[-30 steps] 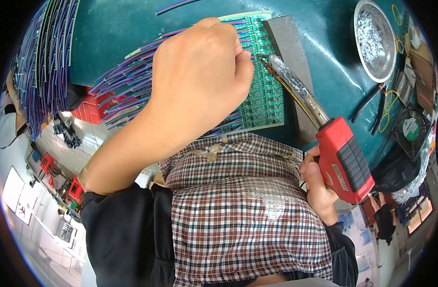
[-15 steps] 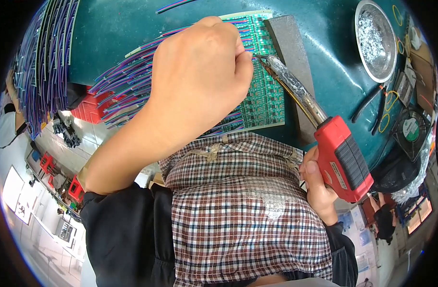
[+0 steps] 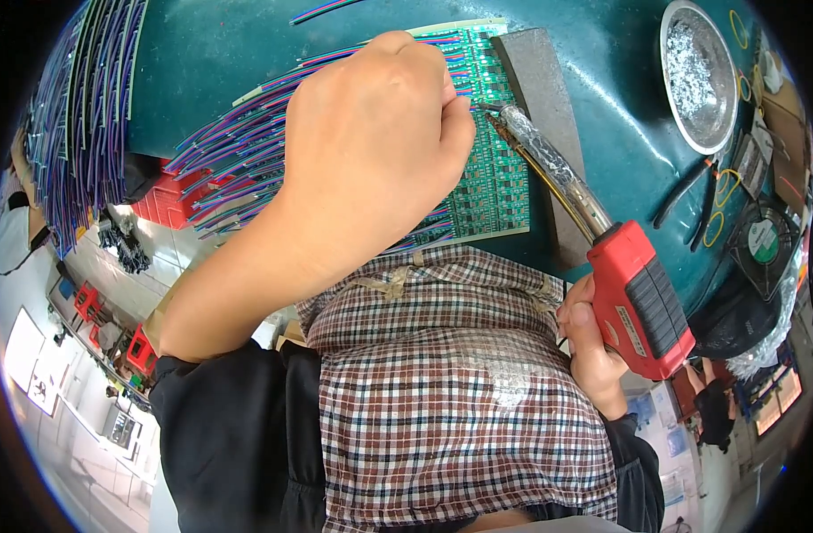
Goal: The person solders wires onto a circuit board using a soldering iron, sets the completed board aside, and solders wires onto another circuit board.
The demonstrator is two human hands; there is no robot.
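Note:
My left hand [image 3: 375,133] is closed in a pinch over the green circuit board panel [image 3: 491,182]. A coloured wire [image 3: 463,91] shows at its fingertips, at the solder pads; most of the grip is hidden behind the hand. My right hand [image 3: 593,342] is wrapped round the red soldering gun [image 3: 642,298], which slants up and left. The gun's tip [image 3: 488,107] is on the board just right of my left fingertips, with a thin feed tube along the barrel. Many multicoloured wires [image 3: 247,151] fan out leftward from the board, passing under my left hand and forearm.
A grey metal bar [image 3: 544,98] lies along the board's right edge. Farther right are a metal bowl [image 3: 698,80] with silvery scraps, pliers [image 3: 686,200], and a small fan [image 3: 762,240]. A bundle of wired boards [image 3: 87,115] hangs over the table's left edge.
The soldering gun has shifted slightly right and down, its tip moving a little away from my left fingers. My left hand has moved slightly to the right.

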